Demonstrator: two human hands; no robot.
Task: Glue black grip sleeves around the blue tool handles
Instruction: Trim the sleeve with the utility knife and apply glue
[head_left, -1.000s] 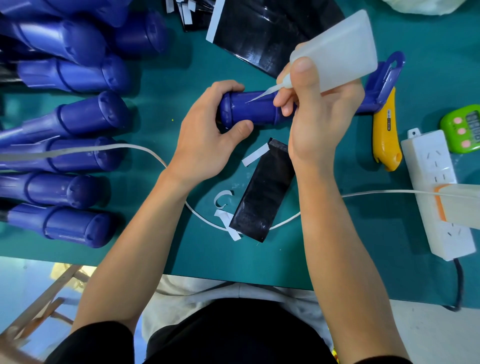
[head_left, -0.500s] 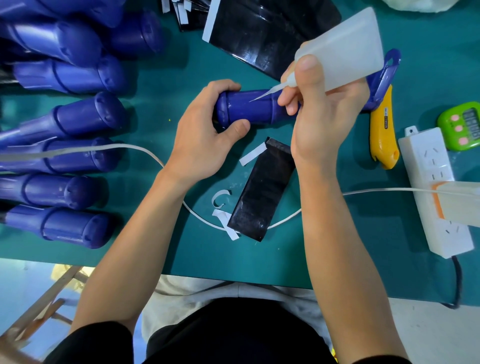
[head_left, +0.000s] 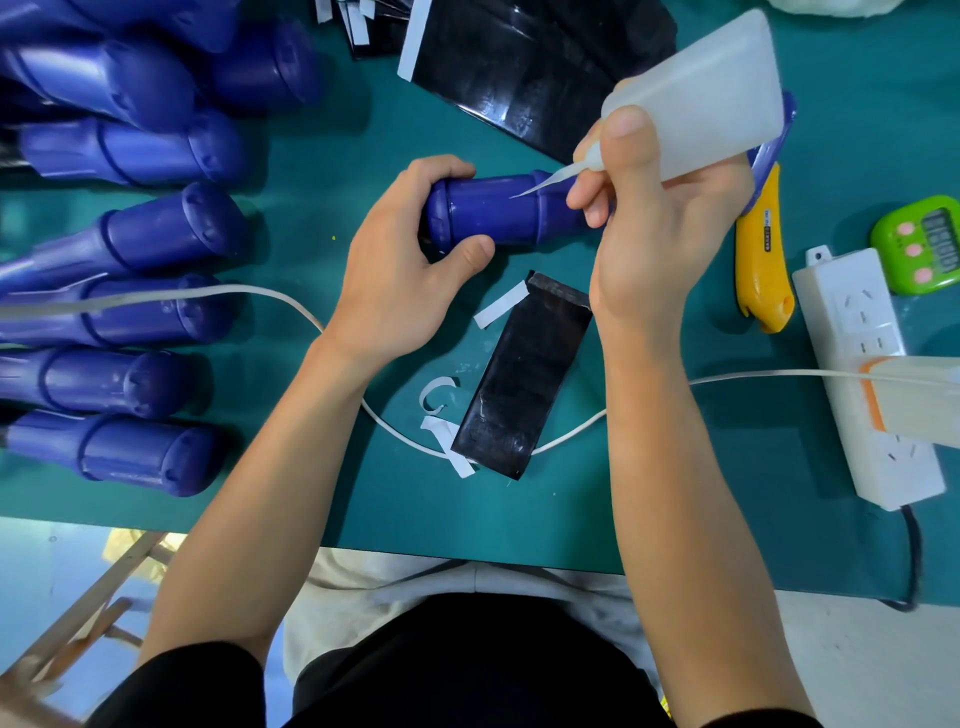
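Note:
My left hand (head_left: 400, 275) grips the butt end of a blue tool handle (head_left: 493, 210) that lies sideways over the green mat. My right hand (head_left: 660, 223) holds a translucent white glue bottle (head_left: 717, 93) tilted down to the left, its thin nozzle tip touching the top of the handle. The right hand hides the handle's far end, where only a blue loop shows. A black grip sleeve (head_left: 519, 374) lies flat on the mat just below the handle, between my forearms. More black sleeve sheets (head_left: 524, 67) are stacked at the top centre.
Several blue handles (head_left: 130, 239) lie in a column at the left. A yellow utility knife (head_left: 761, 260), a white power strip (head_left: 862, 369) and a green timer (head_left: 919, 244) sit at the right. A white cord (head_left: 291, 301) crosses the mat; white backing strips (head_left: 447, 441) lie beside the sleeve.
The nozzle tip stays on the handle, shifted only slightly along it. Both hands keep their holds.

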